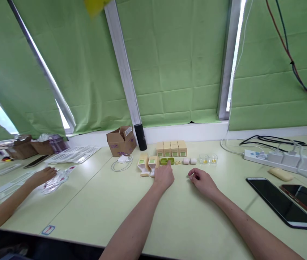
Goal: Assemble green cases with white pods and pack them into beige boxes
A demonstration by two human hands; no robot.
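My left hand [164,176] has its index finger stretched forward to a pair of small green cases [164,161]; its tip touches or hovers just over the right one. Its other fingers look folded, holding nothing I can see. Just left of it stand two small opened cartons [143,165] with flaps hanging forward. My right hand [202,181] rests on the table with curled fingers, thumb and index close together, nothing visible in them. Ahead of it are two pale pink rounded pieces [189,161], tiny yellow pieces [177,162] and two clear cups [208,159] with yellow bits inside.
Behind stand several closed beige boxes [171,148], a brown carton [122,141] and a black cylinder [140,137]. A white charger with cable [123,159] lies left. Right are a power strip [280,159], soap-like bar [280,174] and phones [283,202]. Another person's hand [43,176] touches plastic packets.
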